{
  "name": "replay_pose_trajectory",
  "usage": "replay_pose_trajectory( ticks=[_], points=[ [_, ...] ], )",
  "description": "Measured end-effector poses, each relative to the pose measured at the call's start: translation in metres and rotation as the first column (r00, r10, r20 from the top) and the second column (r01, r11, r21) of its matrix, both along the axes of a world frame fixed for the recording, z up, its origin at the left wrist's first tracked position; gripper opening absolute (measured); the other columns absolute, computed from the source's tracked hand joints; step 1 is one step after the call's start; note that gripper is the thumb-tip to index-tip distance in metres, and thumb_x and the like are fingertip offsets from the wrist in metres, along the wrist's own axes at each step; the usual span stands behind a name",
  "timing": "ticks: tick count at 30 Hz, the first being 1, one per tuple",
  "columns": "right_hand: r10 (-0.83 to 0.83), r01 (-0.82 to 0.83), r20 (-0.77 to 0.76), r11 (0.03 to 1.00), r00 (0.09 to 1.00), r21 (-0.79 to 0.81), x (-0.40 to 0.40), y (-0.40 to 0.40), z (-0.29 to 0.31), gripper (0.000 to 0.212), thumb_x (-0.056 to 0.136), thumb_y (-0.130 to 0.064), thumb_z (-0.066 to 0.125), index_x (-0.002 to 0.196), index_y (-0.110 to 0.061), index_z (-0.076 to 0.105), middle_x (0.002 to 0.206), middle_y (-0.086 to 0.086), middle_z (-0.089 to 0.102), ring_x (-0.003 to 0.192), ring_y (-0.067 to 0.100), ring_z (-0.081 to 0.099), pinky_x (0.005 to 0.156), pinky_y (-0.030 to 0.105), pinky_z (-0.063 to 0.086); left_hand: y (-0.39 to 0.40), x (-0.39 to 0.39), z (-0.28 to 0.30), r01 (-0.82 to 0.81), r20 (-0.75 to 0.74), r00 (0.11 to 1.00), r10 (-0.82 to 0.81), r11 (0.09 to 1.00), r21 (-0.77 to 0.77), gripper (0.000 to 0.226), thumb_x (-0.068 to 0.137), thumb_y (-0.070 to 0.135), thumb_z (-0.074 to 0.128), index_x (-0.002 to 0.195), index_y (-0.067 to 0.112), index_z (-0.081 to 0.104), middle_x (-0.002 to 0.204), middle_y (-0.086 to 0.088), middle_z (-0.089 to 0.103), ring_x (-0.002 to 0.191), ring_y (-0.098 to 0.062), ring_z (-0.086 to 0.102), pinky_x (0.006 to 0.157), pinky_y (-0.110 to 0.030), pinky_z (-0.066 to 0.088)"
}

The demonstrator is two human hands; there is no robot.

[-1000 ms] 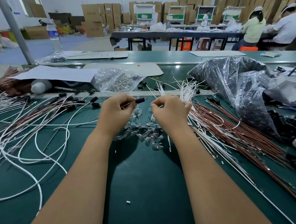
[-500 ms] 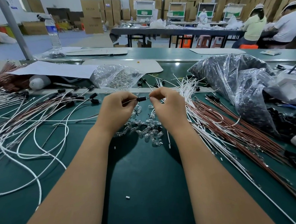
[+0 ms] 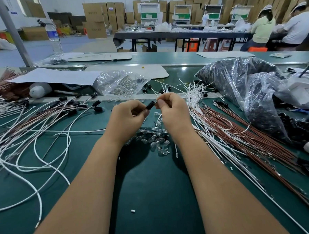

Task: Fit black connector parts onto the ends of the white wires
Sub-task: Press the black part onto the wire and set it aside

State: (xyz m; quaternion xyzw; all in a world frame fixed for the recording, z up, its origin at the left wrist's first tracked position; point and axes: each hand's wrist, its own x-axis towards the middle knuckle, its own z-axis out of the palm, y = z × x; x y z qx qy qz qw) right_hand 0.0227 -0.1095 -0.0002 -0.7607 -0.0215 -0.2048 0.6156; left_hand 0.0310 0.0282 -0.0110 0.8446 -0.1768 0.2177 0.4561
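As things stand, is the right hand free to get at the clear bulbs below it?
Probably not yet: the right hand is pinching something small against the black connector. The bulbs lie uncovered under both wrists.

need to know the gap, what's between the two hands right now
In the head view, a black connector bridges the gap: the left hand grips it, and the right hand pinches a small part at its tip.
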Motion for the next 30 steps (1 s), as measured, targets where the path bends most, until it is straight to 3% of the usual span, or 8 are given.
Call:
replay_pose_trajectory(
  ticks=[4, 7, 10, 18, 22, 24, 26, 30],
  points=[
    [-0.012, 0.011, 0.010, 0.997, 1.000, 0.071, 0.000, 0.000, 0.000, 0.012, 0.093, -0.004, 0.057, 0.089, -0.013, 0.062, 0.085, 0.003, 0.065, 0.079, 0.014, 0.060, 0.077, 0.026, 0.051, -0.002, -0.001, 0.000, 0.035, -0.017, 0.999, -0.036, 0.996, -0.081, 0.009, 0.086, 0.007, 0.069, 0.079, 0.014, 0.069, 0.072, -0.009, 0.070, 0.070, -0.027, 0.066, 0.070, -0.044, 0.056],
    [-0.049, 0.053, 0.079, 0.997, 0.996, -0.048, 0.000, -0.004, 0.002, 0.010, 0.092, -0.006, 0.060, 0.089, -0.014, 0.064, 0.078, -0.007, 0.063, 0.069, 0.005, 0.058, 0.065, 0.014, 0.048, -0.002, -0.003, 0.001, 0.039, -0.029, 0.999, -0.044, 0.989, -0.143, 0.025, 0.086, 0.005, 0.066, 0.076, 0.027, 0.065, 0.071, -0.010, 0.070, 0.068, -0.026, 0.067, 0.071, -0.046, 0.057],
    [-0.066, 0.081, 0.112, 0.987, 0.992, -0.140, -0.002, -0.004, 0.002, 0.007, 0.091, -0.008, 0.062, 0.090, -0.012, 0.066, 0.078, -0.006, 0.064, 0.072, 0.008, 0.059, 0.066, 0.016, 0.047, -0.003, -0.004, 0.001, 0.031, -0.020, 0.999, -0.035, 0.989, -0.148, 0.029, 0.087, 0.005, 0.066, 0.074, 0.031, 0.063, 0.068, -0.009, 0.069, 0.066, -0.025, 0.066, 0.067, -0.045, 0.057],
    [-0.075, 0.126, 0.195, 0.956, 0.978, -0.266, -0.005, 0.000, -0.002, 0.014, 0.088, -0.005, 0.062, 0.096, -0.008, 0.073, 0.088, 0.001, 0.071, 0.078, 0.011, 0.062, 0.073, 0.021, 0.048, -0.002, -0.002, 0.000, -0.009, -0.029, 1.000, 0.004, 0.985, -0.171, 0.012, 0.089, 0.011, 0.062, 0.078, 0.010, 0.063, 0.062, -0.007, 0.065, 0.050, -0.018, 0.058, 0.055, -0.043, 0.055],
    [-0.059, 0.115, 0.206, 0.955, 0.977, -0.274, -0.005, 0.004, -0.004, 0.008, 0.083, -0.010, 0.069, 0.090, -0.010, 0.073, 0.086, 0.000, 0.071, 0.076, 0.007, 0.061, 0.074, 0.019, 0.048, -0.001, -0.001, 0.001, -0.012, -0.028, 1.000, 0.008, 0.987, -0.159, 0.006, 0.090, 0.009, 0.062, 0.085, 0.008, 0.065, 0.066, -0.011, 0.064, 0.057, -0.024, 0.061, 0.058, -0.045, 0.056],
    [-0.051, 0.105, 0.202, 0.958, 0.978, -0.266, -0.004, 0.005, -0.004, 0.008, 0.081, -0.013, 0.073, 0.088, -0.010, 0.073, 0.084, -0.001, 0.071, 0.075, 0.006, 0.061, 0.072, 0.019, 0.048, 0.000, 0.000, 0.002, -0.020, -0.012, 1.000, 0.018, 0.988, -0.154, 0.004, 0.089, 0.008, 0.063, 0.090, 0.008, 0.067, 0.069, -0.008, 0.064, 0.062, -0.023, 0.061, 0.061, -0.041, 0.057],
    [-0.047, 0.098, 0.193, 0.961, 0.980, -0.260, -0.004, 0.005, -0.005, 0.008, 0.080, -0.015, 0.075, 0.087, -0.009, 0.073, 0.082, -0.001, 0.070, 0.074, 0.009, 0.063, 0.070, 0.022, 0.049, 0.000, 0.001, 0.004, -0.012, -0.025, 1.000, 0.008, 0.990, -0.144, 0.007, 0.089, 0.005, 0.064, 0.094, 0.006, 0.069, 0.067, -0.004, 0.061, 0.058, -0.015, 0.054, 0.059, -0.028, 0.053],
    [-0.064, 0.096, 0.153, 0.973, 0.986, -0.209, -0.002, 0.001, -0.004, 0.006, 0.083, -0.011, 0.072, 0.081, -0.009, 0.067, 0.073, -0.003, 0.065, 0.069, 0.013, 0.060, 0.068, 0.026, 0.049, 0.005, 0.006, 0.008, 0.084, -0.188, 0.975, -0.115, 0.982, -0.168, 0.021, 0.090, -0.002, 0.060, 0.104, 0.008, 0.071, 0.063, -0.001, 0.056, 0.055, -0.009, 0.045, 0.055, -0.020, 0.038]
  ],
)
